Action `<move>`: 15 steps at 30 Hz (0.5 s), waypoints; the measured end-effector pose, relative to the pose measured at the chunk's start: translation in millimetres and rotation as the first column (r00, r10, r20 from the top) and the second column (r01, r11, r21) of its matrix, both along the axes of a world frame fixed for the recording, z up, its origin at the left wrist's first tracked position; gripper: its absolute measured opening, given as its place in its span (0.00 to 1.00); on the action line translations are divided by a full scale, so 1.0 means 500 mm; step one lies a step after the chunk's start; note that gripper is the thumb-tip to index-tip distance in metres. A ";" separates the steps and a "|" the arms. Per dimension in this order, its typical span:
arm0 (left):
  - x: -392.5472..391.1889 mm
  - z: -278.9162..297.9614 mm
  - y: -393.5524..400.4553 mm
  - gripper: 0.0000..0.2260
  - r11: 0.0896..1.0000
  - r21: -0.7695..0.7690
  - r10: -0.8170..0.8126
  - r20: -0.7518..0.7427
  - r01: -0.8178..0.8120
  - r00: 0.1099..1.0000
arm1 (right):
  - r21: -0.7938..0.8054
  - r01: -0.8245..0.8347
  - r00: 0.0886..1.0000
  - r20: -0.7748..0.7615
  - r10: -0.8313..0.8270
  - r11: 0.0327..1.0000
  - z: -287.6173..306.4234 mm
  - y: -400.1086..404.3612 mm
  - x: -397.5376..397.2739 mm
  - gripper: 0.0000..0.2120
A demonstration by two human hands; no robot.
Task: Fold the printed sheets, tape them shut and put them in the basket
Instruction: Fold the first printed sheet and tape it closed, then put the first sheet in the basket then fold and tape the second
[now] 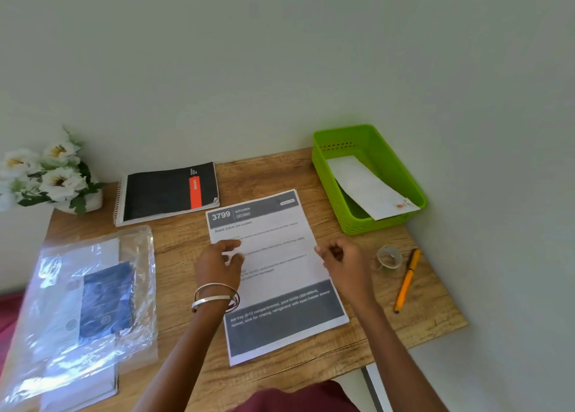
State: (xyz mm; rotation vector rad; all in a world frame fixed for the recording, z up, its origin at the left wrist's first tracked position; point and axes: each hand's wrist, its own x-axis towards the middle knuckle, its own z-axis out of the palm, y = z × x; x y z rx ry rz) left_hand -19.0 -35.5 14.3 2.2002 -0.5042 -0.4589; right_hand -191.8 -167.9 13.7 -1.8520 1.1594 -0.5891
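- We have one white printed sheet with grey header and footer bands [273, 274] lying flat and unfolded on the wooden surface [429, 312], slightly askew, in easy reach between both arms.
- Our left hand [219, 267] rests on the sheet's left half, fingers [231, 244] loosely spread and pressing rather than gripping, likely to pin the paper.
- Our right hand [343, 260] sits at the sheet's right edge, fingers curled around that margin; we judge it is about to lift the edge for the first fold.
- The bright green perforated plastic basket [357, 225] stands at the far right corner, already holding one folded white sheet [368, 187] leaning against its rim.
- A small clear tape roll [389, 257] and an orange pen [407, 279] lie just right of our right hand, handy for sealing.
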 end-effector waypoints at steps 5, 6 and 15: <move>0.012 -0.029 0.052 0.16 0.988 0.139 0.060 0.036 -0.065 0.998 | -0.190 -0.013 0.935 -0.350 -0.055 0.982 -0.051 0.015 0.032 0.20; 0.013 -0.034 0.059 0.17 0.988 0.143 0.058 0.022 -0.061 0.998 | -0.173 0.000 0.926 -0.372 -0.065 0.985 -0.055 0.014 0.036 0.22; 0.021 -0.036 0.072 0.15 0.978 0.017 0.206 -0.215 -0.207 0.955 | 0.233 0.171 0.980 -0.144 -0.140 0.957 -0.049 0.010 0.053 0.12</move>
